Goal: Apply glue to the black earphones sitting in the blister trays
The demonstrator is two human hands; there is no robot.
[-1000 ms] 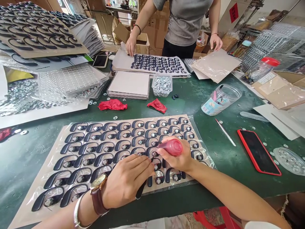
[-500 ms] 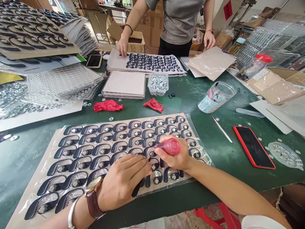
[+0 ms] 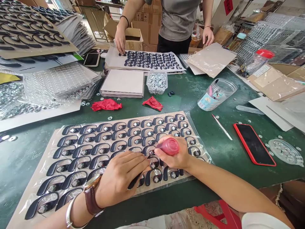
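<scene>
In the head view, my right hand (image 3: 177,156) is wrapped round a small red squeeze bottle (image 3: 170,146), its narrow end pointing down and left at the board. My left hand (image 3: 126,171) lies low over the same board, fingers close together. A slim dark tool, possibly tweezers (image 3: 133,182), shows from under the palm; most of it is hidden. Beneath both hands is a beige, film-covered board (image 3: 53,136) bearing rows of black ear-hook-shaped pieces (image 3: 79,162), each with a round silvery centre. The pieces directly under my hands are partly covered.
Across the green table, a co-worker's hand (image 3: 120,41) touches pieces on another sheet (image 3: 111,62). A tub of metal washers (image 3: 157,83), red cloths (image 3: 106,104), a clear jar (image 3: 215,95), a white stick (image 3: 221,127) and a red-cased phone (image 3: 254,144) lie around. Stacked boards (image 3: 35,31) rise at left.
My left hand has shifted slightly left with the dark tool. My right hand and the bottle stay almost in place. The whole view has moved a little.
</scene>
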